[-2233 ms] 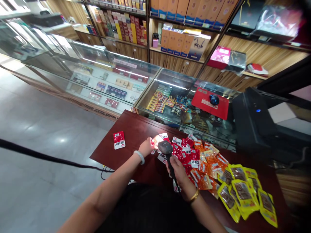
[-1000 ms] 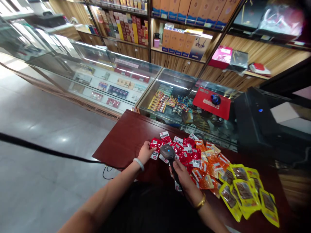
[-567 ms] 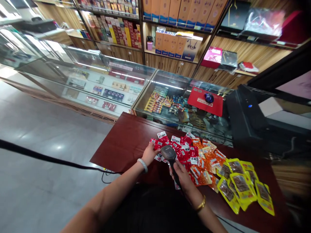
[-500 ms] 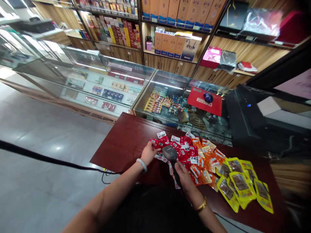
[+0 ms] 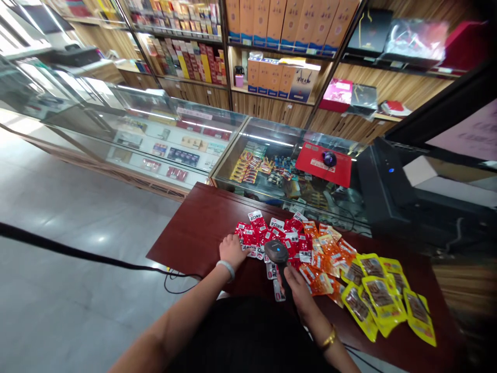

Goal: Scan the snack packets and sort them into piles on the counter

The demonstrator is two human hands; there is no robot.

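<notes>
My right hand [image 5: 298, 290] is wrapped around the handle of a black barcode scanner [image 5: 277, 252]. Its head, with a small blue light, is over the red and white snack packets [image 5: 252, 233]. At the left edge of these packets my left hand [image 5: 232, 252], a pale bangle on its wrist, is closed with its fingertips on a packet; the fingers partly hide it. Orange snack packets [image 5: 330, 254] lie to the right of the red ones. Farther right, yellow snack bags [image 5: 382, 295] with dark contents lie in an overlapping pile.
The packets lie on a dark red-brown tabletop [image 5: 186, 228]. Behind it runs a glass display counter [image 5: 229, 155] with a red mat [image 5: 310, 160] on top. A black monitor-like device [image 5: 388, 191] stands at the right. A black cable [image 5: 97, 248] crosses at the left.
My left hand has moved slightly left and down, its fingers more curled. The scanner has shifted a little right and down, and its blue light now shows.
</notes>
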